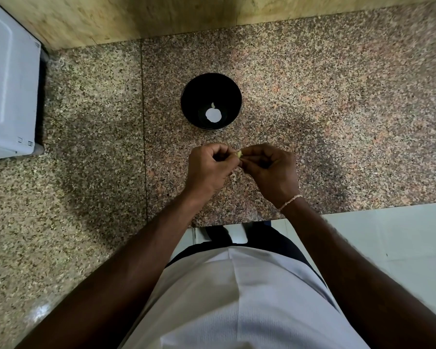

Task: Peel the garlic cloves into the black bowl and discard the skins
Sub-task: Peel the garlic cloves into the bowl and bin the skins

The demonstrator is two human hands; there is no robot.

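Observation:
A black bowl (pixel 211 101) stands on the speckled granite counter (pixel 312 109), with a small pale garlic clove (pixel 213 105) inside near a white glare spot. Just in front of the bowl, my left hand (pixel 209 170) and my right hand (pixel 269 170) meet fingertip to fingertip. Both pinch one small yellowish garlic clove (pixel 239 154) between them. Most of the clove is hidden by the fingers. A pale scrap of skin (pixel 233 175) shows below the hands.
A white appliance (pixel 8 91) stands at the far left on the counter. A wooden-toned wall (pixel 136 18) runs along the back. The counter's front edge (pixel 363 206) is close to my body, with pale floor tiles to the right.

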